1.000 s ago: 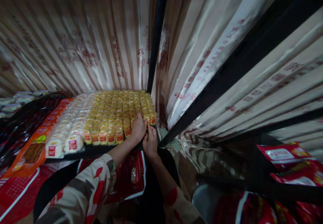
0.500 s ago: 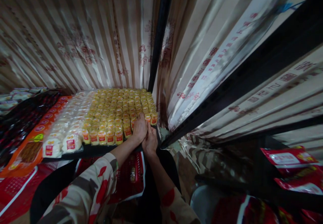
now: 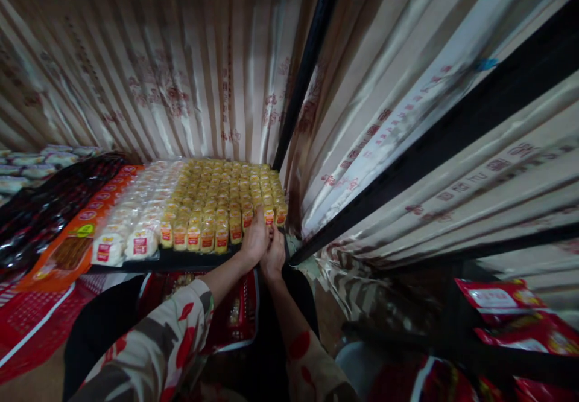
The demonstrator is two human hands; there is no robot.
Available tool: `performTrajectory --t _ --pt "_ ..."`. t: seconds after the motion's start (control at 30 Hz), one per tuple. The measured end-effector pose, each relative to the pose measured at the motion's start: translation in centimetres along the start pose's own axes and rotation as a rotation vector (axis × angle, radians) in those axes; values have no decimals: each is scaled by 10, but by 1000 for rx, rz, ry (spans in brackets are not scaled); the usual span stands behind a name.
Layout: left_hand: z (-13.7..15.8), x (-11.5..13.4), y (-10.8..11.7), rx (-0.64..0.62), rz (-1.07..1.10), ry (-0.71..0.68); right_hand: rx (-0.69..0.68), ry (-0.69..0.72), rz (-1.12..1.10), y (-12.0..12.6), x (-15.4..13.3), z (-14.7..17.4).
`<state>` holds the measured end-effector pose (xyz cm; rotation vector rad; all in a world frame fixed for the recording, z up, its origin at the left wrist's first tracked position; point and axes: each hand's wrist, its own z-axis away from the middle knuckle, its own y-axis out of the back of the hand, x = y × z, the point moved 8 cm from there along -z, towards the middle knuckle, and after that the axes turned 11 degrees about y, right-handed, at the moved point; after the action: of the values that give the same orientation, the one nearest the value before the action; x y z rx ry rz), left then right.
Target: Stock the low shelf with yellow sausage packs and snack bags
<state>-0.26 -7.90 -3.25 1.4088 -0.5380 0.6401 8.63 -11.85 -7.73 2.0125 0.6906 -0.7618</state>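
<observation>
Rows of small yellow wrapped snack packets (image 3: pixel 207 209) with red-and-white labels stand packed together on a dark shelf (image 3: pixel 181 261). My left hand (image 3: pixel 256 238) is at the front edge of these rows, towards their right end, with its fingers bent and pressed against the front packets. Just right of it and a little nearer to me, my right hand (image 3: pixel 273 257) is closed, its fingertips meeting those of the left. Whatever lies between the fingers is hidden by the hands. White round wrapped packets (image 3: pixel 143 244) lie in rows left of the yellow ones.
Orange bags (image 3: pixel 72 251) and dark shiny packs (image 3: pixel 40 215) lie further left. A red basket (image 3: pixel 246 305) sits below the shelf by my legs. A black post (image 3: pixel 307 70) and a slanted black bar (image 3: pixel 407 148) frame the printed curtain (image 3: pixel 181 88). Red packets (image 3: pixel 506 296) lie at right.
The view has shifted slightly, so the shelf goods appear a little further right. Both hands stay together at the front of the yellow rows, with the fingers only slightly moved.
</observation>
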Motion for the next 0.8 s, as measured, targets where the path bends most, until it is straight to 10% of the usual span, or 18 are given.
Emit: performTrajectory --t 0.37,0.63,0.8 --pt "87 -60 9 -58 76 -166 -66 -60 -244 1 -25 66" --pt "140 -220 -2 -366 -279 363 -867 -20 -112 -105 -25 179" --pt "138 -299 5 -475 -431 665 -1126 -69 -96 -151 -19 221"
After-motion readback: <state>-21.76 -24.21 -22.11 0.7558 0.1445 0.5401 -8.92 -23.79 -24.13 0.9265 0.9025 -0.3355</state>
